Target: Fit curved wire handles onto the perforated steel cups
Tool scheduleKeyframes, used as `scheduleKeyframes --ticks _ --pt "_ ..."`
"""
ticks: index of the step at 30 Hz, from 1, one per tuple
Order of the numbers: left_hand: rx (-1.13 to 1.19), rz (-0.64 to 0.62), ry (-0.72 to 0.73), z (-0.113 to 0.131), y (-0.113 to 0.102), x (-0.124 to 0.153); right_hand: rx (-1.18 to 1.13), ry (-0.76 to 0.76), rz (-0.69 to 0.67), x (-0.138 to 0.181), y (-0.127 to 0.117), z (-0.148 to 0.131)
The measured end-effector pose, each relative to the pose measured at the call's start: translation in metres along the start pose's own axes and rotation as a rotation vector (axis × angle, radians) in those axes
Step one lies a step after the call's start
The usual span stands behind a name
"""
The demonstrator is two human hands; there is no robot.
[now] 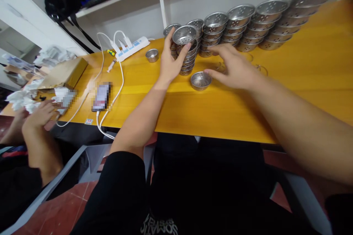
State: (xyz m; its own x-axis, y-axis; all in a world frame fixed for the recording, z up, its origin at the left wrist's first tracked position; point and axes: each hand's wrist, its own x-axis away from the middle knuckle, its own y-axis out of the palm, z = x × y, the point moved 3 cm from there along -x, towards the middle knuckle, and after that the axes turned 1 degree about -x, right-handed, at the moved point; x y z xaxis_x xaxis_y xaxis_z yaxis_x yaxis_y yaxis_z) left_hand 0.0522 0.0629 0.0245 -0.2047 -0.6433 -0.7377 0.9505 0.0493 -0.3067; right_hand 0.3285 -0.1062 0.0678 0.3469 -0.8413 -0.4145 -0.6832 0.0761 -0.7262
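Observation:
With thumb and fingers spread around its sides, my left hand [171, 63] grips a round perforated metal bowl [184, 36] at the top of a stack of like bowls [188, 64]. Lower and to the right, a single metal bowl [201, 82] rests on the table. My right hand [235, 65] is over the table with its fingers apart; its thumb tip is at that bowl's rim, and whether it touches I cannot tell. Behind both hands runs a row of stacked perforated bowls [214, 24], partly hidden by my right hand.
A smaller metal cup [152, 55] stands near a white power strip [134, 49] with cables. A phone [101, 97] lies on the yellow table [220, 114]. At left, a co-worker's hand [41, 113] is beside a cardboard box [64, 73]. White shelving [165, 0] borders the back.

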Motion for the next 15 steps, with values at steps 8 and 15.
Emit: scheduleKeyframes --ticks 8,15 --pt "-0.040 -0.045 0.067 -0.037 0.014 0.003 -0.061 -0.128 0.001 -0.009 0.014 -0.005" --pt "-0.095 -0.208 0.125 0.013 0.011 0.009 -0.061 -0.117 -0.027 -0.014 0.014 -0.009"
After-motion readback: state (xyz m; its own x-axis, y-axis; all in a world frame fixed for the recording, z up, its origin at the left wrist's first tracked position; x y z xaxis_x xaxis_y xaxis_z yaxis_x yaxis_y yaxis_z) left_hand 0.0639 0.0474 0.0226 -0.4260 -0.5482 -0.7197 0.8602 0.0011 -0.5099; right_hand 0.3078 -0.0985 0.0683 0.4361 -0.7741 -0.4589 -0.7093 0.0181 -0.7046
